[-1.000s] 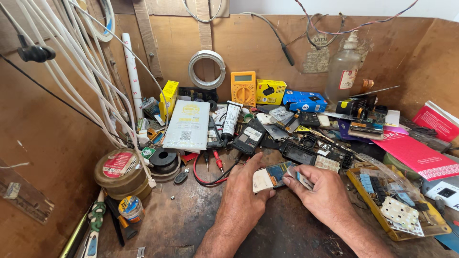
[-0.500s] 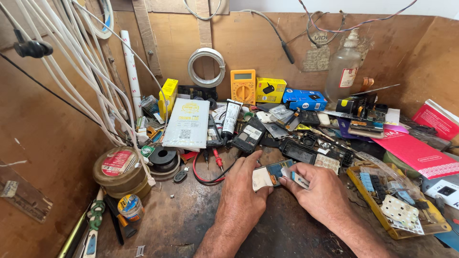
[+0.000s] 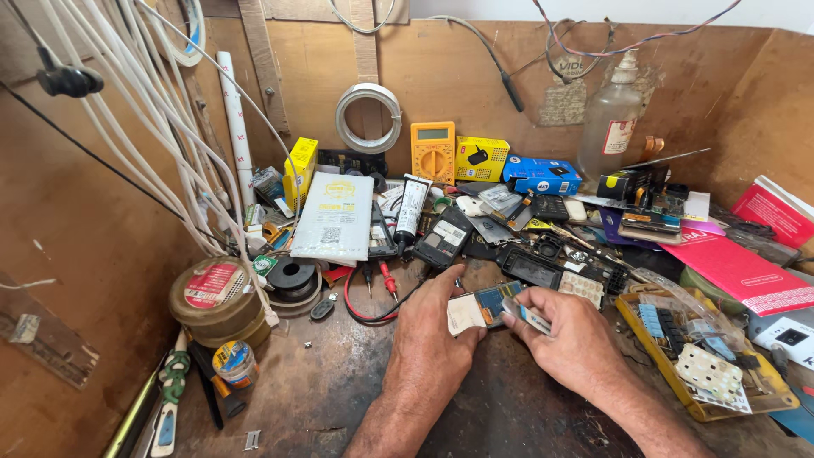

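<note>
Orange multimeter [image 3: 432, 151], yellow box [image 3: 482, 159] (blue box [image 3: 541, 175] beside), pink booklet [image 3: 742, 274].

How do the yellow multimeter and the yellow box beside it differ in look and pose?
The yellow multimeter is orange-yellow, tall and narrow, with a small screen above a round dial; the yellow box is lemon-yellow, wider than it is tall, and shows a dark picture on its front. The multimeter leans against the back board, while the box sits flat on the bench. Both stand side by side at the back, away from both hands.
</note>
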